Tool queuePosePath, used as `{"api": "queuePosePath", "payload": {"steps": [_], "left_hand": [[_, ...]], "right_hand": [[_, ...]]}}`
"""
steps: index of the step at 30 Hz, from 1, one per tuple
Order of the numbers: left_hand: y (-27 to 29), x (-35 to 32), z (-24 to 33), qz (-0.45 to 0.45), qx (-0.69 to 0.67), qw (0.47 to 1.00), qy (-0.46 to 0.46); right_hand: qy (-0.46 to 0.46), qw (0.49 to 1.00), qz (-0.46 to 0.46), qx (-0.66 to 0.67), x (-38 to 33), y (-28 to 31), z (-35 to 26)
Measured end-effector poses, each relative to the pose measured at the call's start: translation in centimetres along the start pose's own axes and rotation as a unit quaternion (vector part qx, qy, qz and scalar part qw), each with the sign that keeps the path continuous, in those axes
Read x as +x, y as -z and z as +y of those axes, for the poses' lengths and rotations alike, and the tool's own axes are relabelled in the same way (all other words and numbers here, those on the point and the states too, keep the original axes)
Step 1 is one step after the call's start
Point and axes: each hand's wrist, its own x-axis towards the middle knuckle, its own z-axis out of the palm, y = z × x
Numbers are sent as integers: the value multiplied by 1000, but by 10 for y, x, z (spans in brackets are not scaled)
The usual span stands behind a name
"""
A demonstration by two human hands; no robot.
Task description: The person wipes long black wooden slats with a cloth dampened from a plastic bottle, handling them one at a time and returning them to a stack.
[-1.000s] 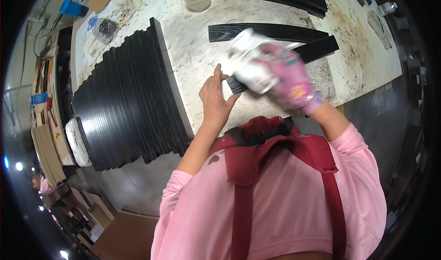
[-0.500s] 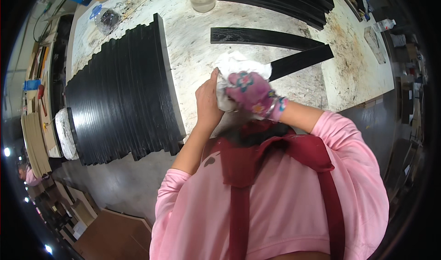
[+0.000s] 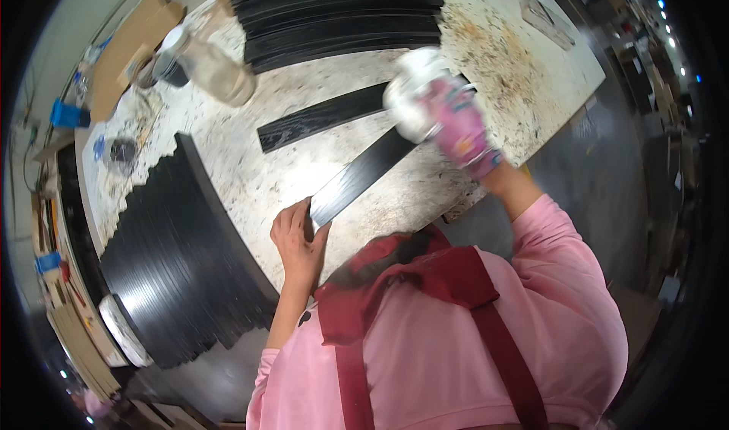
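Note:
My bare left hand [image 3: 298,236] grips the near end of a black wooden strip [image 3: 364,173], thumb on one edge and fingers on the other. The strip slants away over the worktable toward the far right. At its far end my right hand [image 3: 458,118], in a pink flowered glove and blurred by motion, is closed on a white cloth [image 3: 414,88]. The cloth hides that end of the strip. A second black strip [image 3: 323,117] lies just beyond, its right end also behind the cloth.
To the left, a large row of black strips [image 3: 178,255] stands packed together. More black strips [image 3: 342,16] are stacked at the table's far side. A clear bottle of cloudy liquid [image 3: 216,69] stands left of them. The stained white table [image 3: 524,73] ends at the right.
My right hand has swept the cloth along the strip to its far right end. My left hand now holds the near end. The view has turned and shifted.

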Motion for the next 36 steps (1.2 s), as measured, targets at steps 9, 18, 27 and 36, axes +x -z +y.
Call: {"api": "queuePosePath", "payload": {"steps": [9, 18, 27, 36], "left_hand": [[12, 12, 19, -50, 69, 995, -54], [24, 54, 23, -344, -451, 779, 269], [23, 49, 3, -246, -726, 468, 440], [15, 37, -14, -205, -718, 510, 427]], "right_hand": [[-306, 932, 115, 160, -25, -12, 200], [-214, 859, 194, 423, -12, 46, 97], [193, 955, -40, 221, 0, 18, -138], [252, 918, 7, 305, -6, -26, -147]]}}
